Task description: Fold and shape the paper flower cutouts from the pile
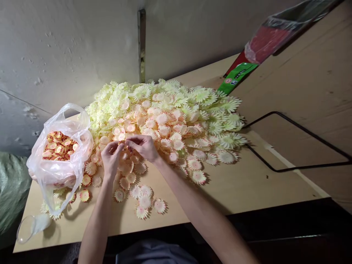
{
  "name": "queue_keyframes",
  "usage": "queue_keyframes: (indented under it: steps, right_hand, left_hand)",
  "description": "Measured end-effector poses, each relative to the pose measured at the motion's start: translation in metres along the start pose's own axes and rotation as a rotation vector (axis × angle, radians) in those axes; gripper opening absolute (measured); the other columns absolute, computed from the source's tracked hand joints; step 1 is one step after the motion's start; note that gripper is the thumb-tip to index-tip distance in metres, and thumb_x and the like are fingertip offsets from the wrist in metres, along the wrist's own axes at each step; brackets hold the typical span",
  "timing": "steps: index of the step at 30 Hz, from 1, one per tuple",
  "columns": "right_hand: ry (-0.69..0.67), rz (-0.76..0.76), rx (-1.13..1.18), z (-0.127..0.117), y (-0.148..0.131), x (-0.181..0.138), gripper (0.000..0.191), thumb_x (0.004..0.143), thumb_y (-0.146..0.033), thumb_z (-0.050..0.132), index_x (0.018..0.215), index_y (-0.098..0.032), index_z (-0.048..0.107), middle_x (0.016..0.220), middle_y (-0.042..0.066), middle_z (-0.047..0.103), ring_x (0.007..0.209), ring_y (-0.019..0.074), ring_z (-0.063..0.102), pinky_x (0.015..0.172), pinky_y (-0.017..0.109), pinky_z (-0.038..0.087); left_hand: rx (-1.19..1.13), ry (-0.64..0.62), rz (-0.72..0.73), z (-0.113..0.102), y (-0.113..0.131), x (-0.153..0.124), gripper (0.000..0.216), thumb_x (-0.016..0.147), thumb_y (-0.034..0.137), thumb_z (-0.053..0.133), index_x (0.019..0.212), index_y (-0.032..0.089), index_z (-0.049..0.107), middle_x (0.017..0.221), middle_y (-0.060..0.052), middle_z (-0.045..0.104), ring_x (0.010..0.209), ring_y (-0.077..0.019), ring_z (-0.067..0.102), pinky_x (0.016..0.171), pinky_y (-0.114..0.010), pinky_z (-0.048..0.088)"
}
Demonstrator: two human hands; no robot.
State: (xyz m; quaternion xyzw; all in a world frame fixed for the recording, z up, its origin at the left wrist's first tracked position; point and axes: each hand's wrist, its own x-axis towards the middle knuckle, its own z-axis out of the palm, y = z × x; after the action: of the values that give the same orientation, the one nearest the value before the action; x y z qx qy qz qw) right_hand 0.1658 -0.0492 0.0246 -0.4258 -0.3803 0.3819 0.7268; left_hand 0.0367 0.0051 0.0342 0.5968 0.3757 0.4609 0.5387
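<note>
- Pale green and peach, the flowers spill across the table in one broad heap, flat rosettes with fringed, toothed rims, and look, some edges blush pink!
- Left hand and right hand meet over the heap's near side, thumbs and fingers drawn narrow, tips almost together; whatever sits between them is too small to tell, so I can't say if either grips a flower.
- Closer in, a little cluster of pink-rimmed flowers lies loose on the smooth, tan tabletop, between the forearms.
- Over on the left, the bag: thin, milky, crinkled plastic, handles looping, mouth showing more flowers edged in deep red.
- Just below it, a clear cup lies tipped on its side.
- Up to the right, shiny film wraps a red packet; beside it, a glossy green label carries a round emblem and dark lettering, too small to read.
- Below that, black wire bends into an angular loop.
</note>
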Motion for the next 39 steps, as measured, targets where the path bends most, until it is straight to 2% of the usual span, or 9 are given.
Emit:
queue_keyframes:
  steps: [8,12,15,19,23,28,31,35,39]
  right_hand:
    - [-0.155,-0.017,-0.193,0.002,-0.004,-0.006,0.03,0.085,-0.044,0.062,0.078,-0.015,0.066,0.062,-0.001,0.053,0.056,0.0089,0.045,0.051,0.023,0.035]
    - [-0.24,0.098,-0.031,0.004,-0.008,-0.006,0.035,0.081,-0.049,0.065,0.073,-0.015,0.061,0.057,-0.004,0.043,0.052,0.0075,0.038,0.049,0.023,0.029]
    - [-0.269,0.197,0.075,0.007,-0.013,-0.008,0.04,0.076,-0.053,0.069,0.069,-0.015,0.057,0.056,-0.005,0.041,0.051,0.0069,0.037,0.049,0.022,0.029]
    - [-0.269,0.261,0.127,0.012,-0.017,-0.01,0.047,0.072,-0.059,0.07,0.064,-0.016,0.053,0.054,-0.006,0.04,0.049,0.0061,0.034,0.047,0.022,0.027]
    - [-0.129,0.133,-0.039,0.014,-0.016,-0.009,0.046,0.075,-0.058,0.067,0.062,-0.016,0.054,0.054,-0.004,0.044,0.049,0.007,0.036,0.047,0.024,0.029]
    - [-0.017,0.001,-0.155,0.013,-0.013,-0.01,0.042,0.075,-0.057,0.069,0.072,-0.016,0.06,0.063,-0.001,0.054,0.057,0.0106,0.049,0.054,0.024,0.039]
    - [-0.115,0.028,-0.216,0.013,-0.014,-0.012,0.042,0.07,-0.055,0.074,0.069,-0.017,0.057,0.059,-0.002,0.052,0.054,0.01,0.046,0.051,0.024,0.037]
    - [-0.233,0.037,-0.28,0.018,-0.019,-0.016,0.047,0.074,-0.054,0.071,0.056,-0.017,0.048,0.053,-0.006,0.036,0.05,0.0072,0.032,0.047,0.024,0.024]
    - [-0.314,0.061,-0.175,0.019,-0.021,-0.015,0.044,0.079,-0.054,0.065,0.063,-0.016,0.052,0.059,-0.005,0.038,0.055,0.0077,0.033,0.05,0.024,0.027]
  left_hand:
    - [-0.011,-0.029,0.064,-0.014,-0.001,-0.008,0.027,0.077,0.041,0.072,0.074,0.014,0.068,0.067,0.0,0.062,0.055,-0.0067,0.052,0.055,-0.018,0.043]
    - [-0.211,-0.067,-0.039,-0.012,0.001,-0.009,0.032,0.072,0.043,0.076,0.067,0.014,0.063,0.061,0.002,0.054,0.051,-0.0043,0.044,0.048,-0.015,0.037]
    - [-0.341,-0.107,-0.147,-0.012,0.003,-0.01,0.038,0.068,0.043,0.079,0.061,0.014,0.056,0.059,0.004,0.045,0.048,-0.0028,0.038,0.045,-0.013,0.035]
    - [-0.422,-0.124,-0.216,-0.015,0.0,-0.008,0.041,0.07,0.04,0.079,0.059,0.015,0.048,0.06,0.005,0.038,0.049,-0.0034,0.039,0.048,-0.015,0.042]
    - [-0.379,-0.084,-0.17,-0.014,-0.004,-0.006,0.032,0.075,0.042,0.075,0.069,0.016,0.056,0.066,0.004,0.048,0.055,-0.0046,0.046,0.055,-0.017,0.047]
    - [-0.132,-0.041,0.014,-0.008,0.0,-0.01,0.029,0.077,0.039,0.073,0.095,0.02,0.061,0.074,0.003,0.06,0.06,-0.0065,0.054,0.058,-0.017,0.045]
    - [-0.041,-0.007,0.089,-0.008,0.003,-0.013,0.03,0.079,0.036,0.071,0.101,0.021,0.057,0.071,0.003,0.061,0.062,-0.0076,0.055,0.06,-0.018,0.044]
    - [-0.05,0.025,0.145,-0.011,0.0,-0.013,0.023,0.078,0.033,0.07,0.093,0.021,0.057,0.069,0.003,0.059,0.065,-0.0087,0.056,0.062,-0.019,0.044]
    - [-0.197,-0.033,0.004,-0.013,-0.003,-0.011,0.023,0.073,0.031,0.073,0.089,0.022,0.059,0.077,0.002,0.06,0.062,-0.0076,0.055,0.057,-0.017,0.043]
